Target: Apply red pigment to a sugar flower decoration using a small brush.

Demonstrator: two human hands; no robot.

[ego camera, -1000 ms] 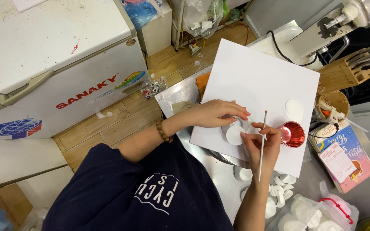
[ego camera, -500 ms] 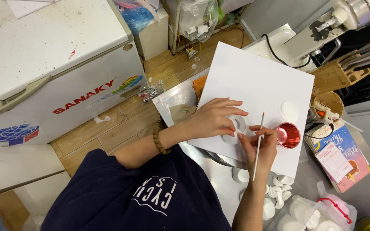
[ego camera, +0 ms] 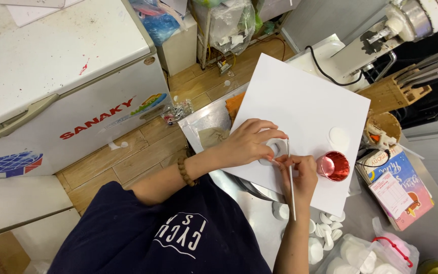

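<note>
My left hand point(ego camera: 249, 142) presses down on a small white round piece point(ego camera: 276, 149) lying on a large white sheet point(ego camera: 305, 101). My right hand point(ego camera: 300, 175) grips a thin white stick point(ego camera: 291, 180) like a brush, its upper tip at the round piece beside my left fingers. A shiny red cup point(ego camera: 333, 166) stands on the sheet just right of my right hand. Another white round piece point(ego camera: 339, 137) lies on the sheet above the cup.
Several white round pieces point(ego camera: 325, 228) lie on the steel table point(ego camera: 252, 210), more in a plastic bag point(ego camera: 366, 256). A colourful box point(ego camera: 394, 185), a basket point(ego camera: 384, 127), a knife block point(ego camera: 396, 91) and a mixer point(ego camera: 376, 40) are at right. A white chest freezer point(ego camera: 62, 66) stands left.
The view has shifted slightly. My left hand stayed on the round piece while my right hand with the stick drew in closer to it, away from the red cup.
</note>
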